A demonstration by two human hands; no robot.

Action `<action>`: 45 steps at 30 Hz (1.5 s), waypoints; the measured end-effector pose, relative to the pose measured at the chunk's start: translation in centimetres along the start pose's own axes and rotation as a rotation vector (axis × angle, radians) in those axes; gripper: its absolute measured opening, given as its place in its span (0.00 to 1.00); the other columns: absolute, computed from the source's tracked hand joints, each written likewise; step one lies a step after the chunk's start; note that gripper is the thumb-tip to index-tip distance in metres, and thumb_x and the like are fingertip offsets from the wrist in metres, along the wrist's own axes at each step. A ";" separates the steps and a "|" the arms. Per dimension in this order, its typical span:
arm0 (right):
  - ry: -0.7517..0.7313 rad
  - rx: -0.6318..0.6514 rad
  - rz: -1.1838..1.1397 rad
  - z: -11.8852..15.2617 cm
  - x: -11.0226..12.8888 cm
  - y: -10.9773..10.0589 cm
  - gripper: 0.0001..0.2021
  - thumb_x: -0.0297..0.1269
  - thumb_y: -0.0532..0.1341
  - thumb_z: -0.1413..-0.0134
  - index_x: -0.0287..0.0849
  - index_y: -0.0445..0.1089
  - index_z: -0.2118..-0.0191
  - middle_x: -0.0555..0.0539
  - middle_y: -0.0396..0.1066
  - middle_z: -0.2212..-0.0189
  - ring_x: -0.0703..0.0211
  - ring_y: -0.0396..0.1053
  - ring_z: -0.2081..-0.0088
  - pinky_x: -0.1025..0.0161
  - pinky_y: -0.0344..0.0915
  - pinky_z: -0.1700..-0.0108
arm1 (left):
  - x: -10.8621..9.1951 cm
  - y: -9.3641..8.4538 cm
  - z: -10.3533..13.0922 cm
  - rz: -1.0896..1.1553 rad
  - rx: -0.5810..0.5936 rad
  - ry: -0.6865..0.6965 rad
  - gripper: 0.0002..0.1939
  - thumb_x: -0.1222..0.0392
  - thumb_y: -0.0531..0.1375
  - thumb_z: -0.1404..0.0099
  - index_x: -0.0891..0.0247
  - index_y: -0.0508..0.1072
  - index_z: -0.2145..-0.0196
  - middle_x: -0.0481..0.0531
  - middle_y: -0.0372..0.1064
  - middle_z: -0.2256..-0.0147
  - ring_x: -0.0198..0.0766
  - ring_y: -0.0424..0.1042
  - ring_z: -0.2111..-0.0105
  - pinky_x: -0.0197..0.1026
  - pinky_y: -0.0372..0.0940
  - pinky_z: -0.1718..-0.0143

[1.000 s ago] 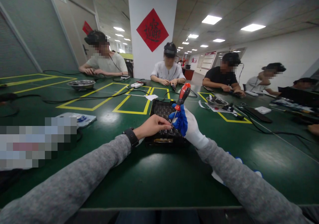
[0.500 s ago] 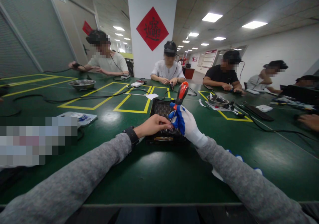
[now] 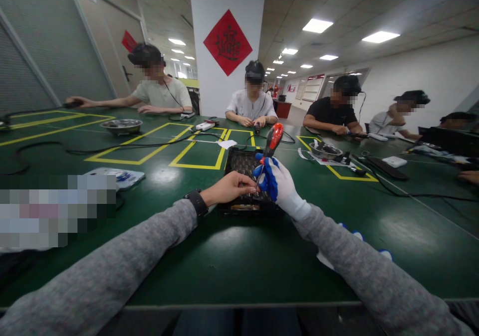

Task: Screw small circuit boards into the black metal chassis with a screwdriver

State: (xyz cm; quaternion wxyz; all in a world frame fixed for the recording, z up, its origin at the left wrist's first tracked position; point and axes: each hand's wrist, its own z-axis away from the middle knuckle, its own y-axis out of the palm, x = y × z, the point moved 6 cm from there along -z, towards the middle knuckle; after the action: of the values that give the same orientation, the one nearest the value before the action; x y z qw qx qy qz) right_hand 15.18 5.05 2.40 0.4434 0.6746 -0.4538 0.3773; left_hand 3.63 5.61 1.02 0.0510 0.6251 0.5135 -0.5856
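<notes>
While hands (image 3: 258, 186) meet, screwdriver (image 3: 270, 148) rises between.

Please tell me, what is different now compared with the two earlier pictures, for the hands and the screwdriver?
Very little. The right hand still grips the screwdriver, tip down at the black device; the handle sits slightly higher in the picture. The left hand stays at the tip. Across the table, a co-worker's arm stretched out sideways.

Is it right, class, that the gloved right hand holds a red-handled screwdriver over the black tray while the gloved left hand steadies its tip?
Not quite. The head view shows the left hand bare, with a watch at its wrist. Only the right hand is gloved, holding the screwdriver over the tray.
</notes>
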 end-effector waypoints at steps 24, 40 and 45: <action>-0.193 -0.179 -0.011 0.2 0.9 -1.3 0.16 0.49 0.55 0.47 0.44 0.63 0.56 0.54 0.69 0.76 0.72 0.60 0.83 0.73 0.58 0.81 | 0.9 -0.3 -0.1 -0.093 -0.103 -0.100 0.21 0.49 0.63 0.49 0.66 0.71 0.60 0.49 0.69 0.72 0.33 0.67 0.72 0.36 0.62 0.69; -0.232 -0.183 -0.030 0.4 1.1 -1.5 0.18 0.49 0.54 0.45 0.45 0.63 0.53 0.53 0.68 0.75 0.71 0.62 0.81 0.72 0.59 0.79 | 1.4 -0.1 -0.2 0.074 -0.092 -0.059 0.13 0.65 0.63 0.48 0.68 0.71 0.63 0.51 0.72 0.70 0.31 0.70 0.70 0.34 0.65 0.67; -0.232 -0.173 -0.013 0.5 1.1 -1.4 0.17 0.48 0.54 0.45 0.44 0.63 0.54 0.53 0.68 0.76 0.71 0.62 0.81 0.71 0.59 0.80 | 1.3 0.0 -0.2 0.085 -0.083 -0.058 0.12 0.66 0.63 0.48 0.68 0.71 0.63 0.51 0.72 0.70 0.31 0.70 0.70 0.34 0.65 0.66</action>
State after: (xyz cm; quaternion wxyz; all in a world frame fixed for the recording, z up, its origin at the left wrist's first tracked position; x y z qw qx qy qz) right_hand 16.85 4.57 2.89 0.4468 0.6759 -0.5286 0.2533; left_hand 3.47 6.48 0.07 0.1168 0.6266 0.5086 -0.5788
